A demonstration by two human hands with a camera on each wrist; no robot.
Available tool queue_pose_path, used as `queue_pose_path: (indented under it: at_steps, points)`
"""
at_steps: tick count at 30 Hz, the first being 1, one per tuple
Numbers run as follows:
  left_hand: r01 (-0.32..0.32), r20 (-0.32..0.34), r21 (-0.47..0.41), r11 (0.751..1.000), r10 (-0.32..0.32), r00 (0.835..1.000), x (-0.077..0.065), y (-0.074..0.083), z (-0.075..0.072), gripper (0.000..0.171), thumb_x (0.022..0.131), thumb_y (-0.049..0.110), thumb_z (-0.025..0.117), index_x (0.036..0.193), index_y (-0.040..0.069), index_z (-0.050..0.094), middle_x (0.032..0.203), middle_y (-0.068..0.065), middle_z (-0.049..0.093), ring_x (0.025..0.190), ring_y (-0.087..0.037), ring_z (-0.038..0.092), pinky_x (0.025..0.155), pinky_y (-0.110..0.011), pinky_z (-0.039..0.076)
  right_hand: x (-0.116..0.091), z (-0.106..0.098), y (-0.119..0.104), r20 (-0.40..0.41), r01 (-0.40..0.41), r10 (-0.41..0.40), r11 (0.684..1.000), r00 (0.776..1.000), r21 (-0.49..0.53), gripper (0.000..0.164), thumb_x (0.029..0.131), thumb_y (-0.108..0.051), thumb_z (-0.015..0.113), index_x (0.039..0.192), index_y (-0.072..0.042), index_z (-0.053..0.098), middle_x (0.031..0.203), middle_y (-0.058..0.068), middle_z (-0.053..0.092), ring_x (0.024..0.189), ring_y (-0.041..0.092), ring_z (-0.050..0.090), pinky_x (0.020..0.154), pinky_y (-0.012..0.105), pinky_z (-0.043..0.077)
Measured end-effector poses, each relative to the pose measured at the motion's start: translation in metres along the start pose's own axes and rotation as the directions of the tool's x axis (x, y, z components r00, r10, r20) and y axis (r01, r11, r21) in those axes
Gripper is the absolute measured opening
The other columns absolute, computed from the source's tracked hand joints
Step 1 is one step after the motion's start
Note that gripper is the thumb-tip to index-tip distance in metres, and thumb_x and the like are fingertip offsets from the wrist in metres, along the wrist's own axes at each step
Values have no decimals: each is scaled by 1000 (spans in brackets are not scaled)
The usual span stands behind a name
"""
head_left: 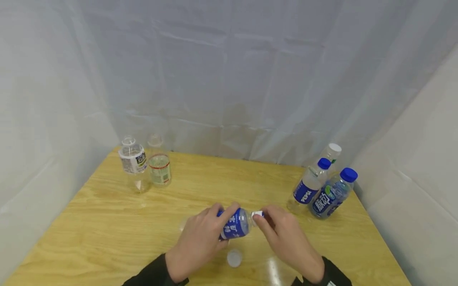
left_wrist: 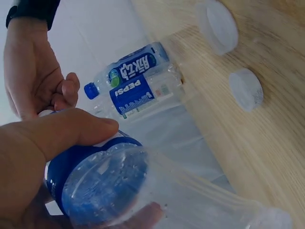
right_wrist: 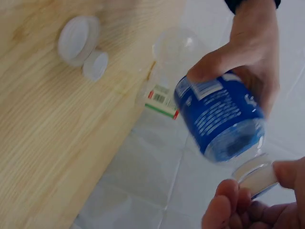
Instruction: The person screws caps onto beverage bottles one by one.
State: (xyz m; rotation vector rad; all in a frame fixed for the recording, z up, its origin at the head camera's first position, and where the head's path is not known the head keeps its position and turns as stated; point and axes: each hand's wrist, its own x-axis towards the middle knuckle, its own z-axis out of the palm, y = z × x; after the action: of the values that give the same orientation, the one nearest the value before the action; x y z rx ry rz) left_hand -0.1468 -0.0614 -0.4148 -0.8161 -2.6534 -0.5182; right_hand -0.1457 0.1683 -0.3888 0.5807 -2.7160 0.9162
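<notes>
Landmark: the Pepsi bottle (head_left: pixel 303 193), standing on my right.
Blue-label bottle (head_left: pixel 236 225): between my hands, left of the Pepsi bottle and nearer me.
Left hand (head_left: pixel 200 230): wrapped round the label, thumb on it.
Right hand (head_left: pixel 288 230): thumb and fingers pinching the white cap (head_left: pixel 257 215) at the neck; whether the threads bite, can't tell.
Slip risk: white cap could pop from my fingertips and drop, since the pinch is small.
Spin risk: bottle could turn inside my left hand if I twist harder than that hold resists.
Squeeze risk: thin wall might buckle under too tight a left grip, throwing the neck off line.
Crooked-cap risk: likely if neck and right wrist don't line up.
Stray caps: larger loose cap (left_wrist: pixel 218 26) and smaller loose cap (left_wrist: pixel 246 89), left of the Pepsi bottle, nearer me; a low hand could knock them.
Neck direction: toward my right hand, Pepsi bottle's side.
Long axis: tipped over, roughly left to right; base end mostly covered by my left hand.
</notes>
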Motion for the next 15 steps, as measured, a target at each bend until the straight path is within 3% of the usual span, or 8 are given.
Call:
queue_pose_path:
  at_steps: [3, 5, 8, 11, 15]
  points:
    - [11, 41, -42, 999, -10, 999, 1, -2, -2, 90, 70, 31, 92, 148, 27, 48, 111, -6, 64, 93, -21, 69, 68, -35, 61, -2, -3, 5, -11, 100, -100, 995, 995, 24, 12, 98, -29, 66, 107, -22, 67, 83, -16, 55, 72, 0, 51, 62, 21, 50]
    - [21, 63, -68, 997, -17, 998, 2, -3, -3, 89, 70, 31, 91, 148, 29, 48, 112, -4, 63, 94, -20, 68, 69, -35, 60, -3, -8, 7, -17, 211, -211, 977, 977, 18, 27, 95, -26, 70, 121, -22, 65, 95, -15, 61, 80, 0, 56, 69, 22, 53]
    - [35, 84, -99, 994, -26, 996, 2, -5, -5, 89, 70, 31, 91, 148, 30, 47, 113, -2, 63, 95, -19, 68, 71, -36, 60, -4, -17, 12, -5, 365, -365, 931, 931, 1, 51, 90, -18, 76, 137, -20, 58, 116, -9, 64, 96, 4, 62, 79, 24, 56]
    - [26, 84, -117, 993, -16, 996, 3, -5, -6, 89, 70, 30, 91, 148, 30, 47, 114, -1, 63, 96, -18, 67, 72, -35, 59, -4, -22, 14, 26, 446, -446, 895, 895, -3, 50, 91, -16, 75, 137, -19, 57, 123, -6, 63, 102, 7, 64, 84, 20, 55]
    - [6, 84, -136, 991, 6, 996, 2, -5, -7, 90, 70, 28, 91, 149, 30, 48, 115, 0, 63, 97, -17, 67, 72, -34, 59, -4, -22, 17, 29, 512, -511, 859, 859, -21, 34, 98, -23, 66, 130, -12, 59, 115, -4, 62, 96, 5, 62, 84, 12, 51]
